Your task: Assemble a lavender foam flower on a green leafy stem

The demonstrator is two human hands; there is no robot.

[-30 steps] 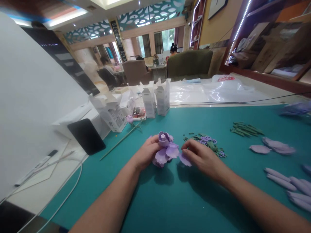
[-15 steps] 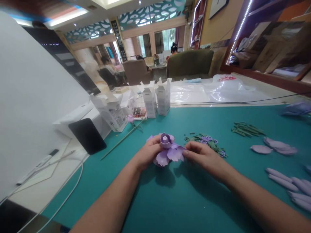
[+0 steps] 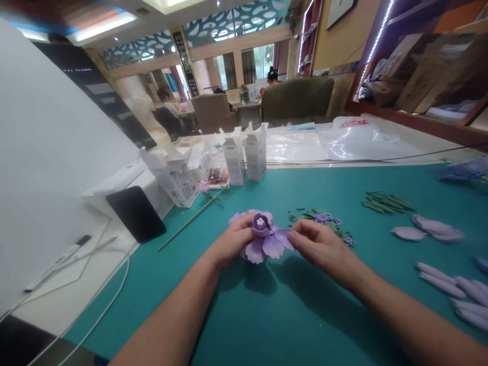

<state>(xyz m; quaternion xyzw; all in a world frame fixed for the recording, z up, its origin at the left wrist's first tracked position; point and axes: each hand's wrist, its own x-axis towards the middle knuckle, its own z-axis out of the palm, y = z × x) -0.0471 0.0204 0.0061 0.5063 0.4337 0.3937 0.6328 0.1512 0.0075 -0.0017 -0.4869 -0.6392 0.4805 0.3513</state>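
Note:
A light purple artificial flower (image 3: 263, 246) with scalloped petals and a darker cup at its centre is held above the green mat. My left hand (image 3: 234, 241) is closed around its left side, thumb near the cup; some fingers are hidden behind the petals. My right hand (image 3: 314, 243) pinches the tip of a petal (image 3: 284, 238) on the flower's right side between thumb and fingers. Just beyond my right hand lies a heap of small green and purple pieces (image 3: 324, 218).
Green sticks (image 3: 385, 202), pale purple petals (image 3: 438, 229) and long purple pieces (image 3: 440, 279) lie at right. A stemmed flower (image 3: 190, 218), white boxes (image 3: 255, 155) and a black tablet-like slab (image 3: 136, 213) are at left. Plastic bags (image 3: 354, 140) lie behind the mat.
My right hand has shifted slightly, and the petal it pinches now points more to the right and higher. The flower's cup has turned a little towards me. My left hand keeps its hold.

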